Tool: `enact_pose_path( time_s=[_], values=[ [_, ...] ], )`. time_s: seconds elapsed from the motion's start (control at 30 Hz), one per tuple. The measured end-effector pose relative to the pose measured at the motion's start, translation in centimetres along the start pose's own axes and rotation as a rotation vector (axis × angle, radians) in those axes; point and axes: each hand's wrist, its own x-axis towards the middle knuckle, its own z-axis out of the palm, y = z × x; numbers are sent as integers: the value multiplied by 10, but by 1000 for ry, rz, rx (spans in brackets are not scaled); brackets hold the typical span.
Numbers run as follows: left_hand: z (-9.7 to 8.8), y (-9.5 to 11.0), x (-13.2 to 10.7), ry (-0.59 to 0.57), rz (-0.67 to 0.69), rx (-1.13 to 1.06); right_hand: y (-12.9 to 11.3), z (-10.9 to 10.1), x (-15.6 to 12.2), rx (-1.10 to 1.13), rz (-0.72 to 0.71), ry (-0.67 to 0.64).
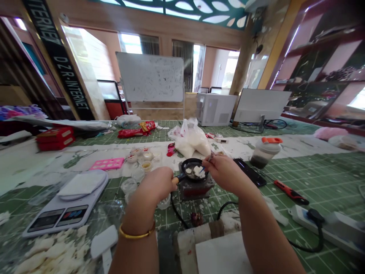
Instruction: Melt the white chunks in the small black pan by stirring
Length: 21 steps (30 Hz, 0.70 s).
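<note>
My left hand (161, 182) is closed around the handle (179, 178) of a small black frying pan (186, 164). The pan rests on a small square hot plate (195, 189). White pieces (199, 171) lie in the pan, a small round one and a larger irregular one. My right hand (218, 167) is pinched at the pan's right rim on a thin tool with a blue tip (203, 168), which reaches the larger piece. The tool's kind cannot be made out. Just behind the pan stands a plastic bag of white material (194, 140).
Left are a kitchen scale (68, 201), a pink mold (107, 163), small clear cups (129, 185) and white crumbly lumps (54, 251). Right are a phone (250, 172), an orange-lidded shaker (265, 152), a red-and-black screwdriver (291, 192) and a power strip (327, 228). Black cables run near the hot plate.
</note>
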Motion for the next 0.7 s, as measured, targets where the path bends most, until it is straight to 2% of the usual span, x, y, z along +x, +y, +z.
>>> enact_pose_path(
  time_s=[0.1,0.23,0.4,0.53,0.7],
  values=[
    [1,0,1,14,14,13,-2,-1,0,45,-21,-6],
    [3,0,2,10,22,8,1,1,0,10,37,20],
    [2,0,3,9,8,1,0,3,-1,125,-41,-13],
    [3,-1,3,12,28,-2,-2,3,0,66,8,34],
    [4,-2,3,5,6,-4,0,0,-3,194,-19,-21]
  ],
)
